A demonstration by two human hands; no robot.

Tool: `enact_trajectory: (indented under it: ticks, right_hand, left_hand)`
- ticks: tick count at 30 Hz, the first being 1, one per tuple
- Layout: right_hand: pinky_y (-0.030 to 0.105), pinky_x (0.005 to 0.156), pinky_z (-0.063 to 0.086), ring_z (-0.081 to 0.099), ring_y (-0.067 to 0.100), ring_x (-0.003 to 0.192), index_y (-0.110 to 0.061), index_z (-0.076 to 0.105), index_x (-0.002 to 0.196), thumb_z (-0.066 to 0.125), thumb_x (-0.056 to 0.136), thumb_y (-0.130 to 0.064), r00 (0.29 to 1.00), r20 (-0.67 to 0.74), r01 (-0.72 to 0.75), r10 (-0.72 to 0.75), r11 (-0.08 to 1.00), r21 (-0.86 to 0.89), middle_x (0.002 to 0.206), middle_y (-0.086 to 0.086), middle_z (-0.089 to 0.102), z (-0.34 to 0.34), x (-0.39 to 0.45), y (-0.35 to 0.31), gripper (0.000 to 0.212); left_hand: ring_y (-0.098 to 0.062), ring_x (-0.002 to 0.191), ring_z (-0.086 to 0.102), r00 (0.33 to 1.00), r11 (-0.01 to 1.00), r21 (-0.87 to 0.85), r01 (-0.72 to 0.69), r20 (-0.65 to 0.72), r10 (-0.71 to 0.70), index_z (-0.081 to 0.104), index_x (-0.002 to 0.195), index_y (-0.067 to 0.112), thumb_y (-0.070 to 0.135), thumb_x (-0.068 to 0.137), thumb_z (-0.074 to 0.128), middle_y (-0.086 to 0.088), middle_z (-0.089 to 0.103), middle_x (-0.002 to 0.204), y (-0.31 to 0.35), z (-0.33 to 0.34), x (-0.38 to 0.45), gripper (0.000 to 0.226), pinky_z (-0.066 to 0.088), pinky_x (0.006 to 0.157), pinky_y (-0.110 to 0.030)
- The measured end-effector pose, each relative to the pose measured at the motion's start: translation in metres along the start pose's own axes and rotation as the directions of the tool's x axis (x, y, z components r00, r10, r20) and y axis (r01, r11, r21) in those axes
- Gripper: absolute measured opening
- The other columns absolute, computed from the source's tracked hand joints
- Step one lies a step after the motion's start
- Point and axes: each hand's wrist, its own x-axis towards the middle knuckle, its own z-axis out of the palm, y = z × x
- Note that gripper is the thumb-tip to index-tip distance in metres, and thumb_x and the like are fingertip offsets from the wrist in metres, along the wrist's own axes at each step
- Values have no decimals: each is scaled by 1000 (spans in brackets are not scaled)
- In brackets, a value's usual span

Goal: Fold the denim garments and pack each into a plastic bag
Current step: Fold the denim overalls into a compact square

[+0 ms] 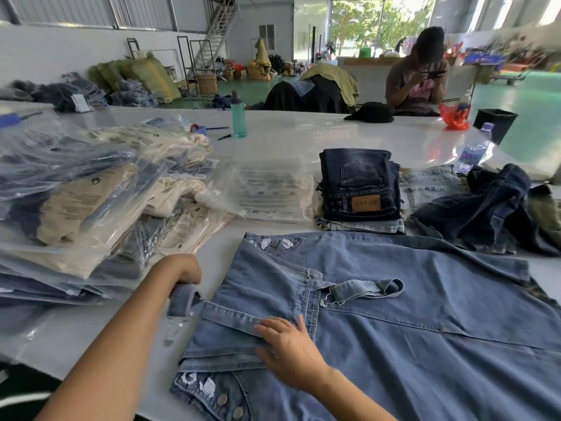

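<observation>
A light blue denim garment [409, 314] with straps lies spread flat on the white table [288, 132] in front of me. My left hand [182, 268] grips one denim strap [182, 299] at the garment's left edge. My right hand [288, 350] rests flat, fingers straight, on the bib part near the other strap [367, 290]. A stack of folded dark jeans [359, 186] stands behind the garment. An empty plastic bag [267, 189] lies left of that stack.
Several packed bags [91, 202] pile up at the left. Loose dark denim [485, 205] lies at the right, with a water bottle [473, 150] behind it. A teal bottle [239, 115] stands mid-table. A person [419, 74] sits at the far side.
</observation>
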Motion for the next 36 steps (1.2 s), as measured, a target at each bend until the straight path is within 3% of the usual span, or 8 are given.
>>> enact_trajectory:
  ticks: [3,6,14,17,24,27,32,36]
  right_hand:
    - [28,102,40,50,19,124,-15,45,138,57,93,-38,997,-55,-33,63,900,435,135,6,54,-7,12,-29,52]
    - [26,92,51,54,15,118,-23,20,147,70,80,-47,975,124,-197,182,468,861,133,5,49,-11,23,-50,86]
    - [22,49,47,60,15,56,-26,38,112,69,79,-1,901,185,-256,392,137,957,80,10,61,-9,49,-47,52]
    - [17,35,28,39,8,33,-9,56,85,50,84,2,851,183,-324,492,217,921,52,1,50,-22,52,-30,12]
    - [21,46,43,49,14,46,-5,56,88,74,81,-18,733,532,-468,425,-253,847,72,11,47,-44,56,17,23]
    - [16,41,38,44,8,44,-7,59,77,77,77,-8,748,533,-566,396,-41,824,66,8,50,-44,53,25,18]
    - [24,47,38,45,20,49,-7,53,80,55,78,-1,823,258,-567,505,707,423,59,12,46,-43,49,31,7]
    - [34,60,54,57,23,58,-8,57,72,61,84,-1,842,233,-516,486,602,610,75,18,61,-47,47,39,15]
  left_hand:
    - [-22,50,53,987,989,-149,1,160,23,56,87,-2,7,96,45,-15,55,67,19,11,-1,18,48,39,-25]
    - [-19,53,50,978,950,-312,14,200,52,49,78,4,12,99,44,-11,52,66,37,22,-1,23,47,47,-29]
    - [-40,92,65,965,801,-598,-13,203,168,25,142,-4,43,101,36,-35,54,118,50,43,-6,63,51,79,-43]
    - [-28,68,65,986,799,-595,-90,58,155,40,128,6,32,104,27,-25,64,99,31,45,7,38,51,70,-34]
    - [-8,73,55,967,849,-463,-255,-139,215,62,86,19,44,79,73,4,61,83,-18,72,34,28,45,66,-22]
    - [-11,69,55,961,826,-492,-275,-179,213,63,93,16,25,73,81,-3,64,85,-23,83,36,28,42,59,-20]
    - [-20,90,60,931,906,-303,-295,-303,202,56,115,18,14,78,66,-5,61,105,-22,98,37,39,46,75,-25]
    - [-20,97,56,779,927,39,-374,-528,337,51,115,28,20,78,64,2,49,113,-19,116,25,40,46,68,-28]
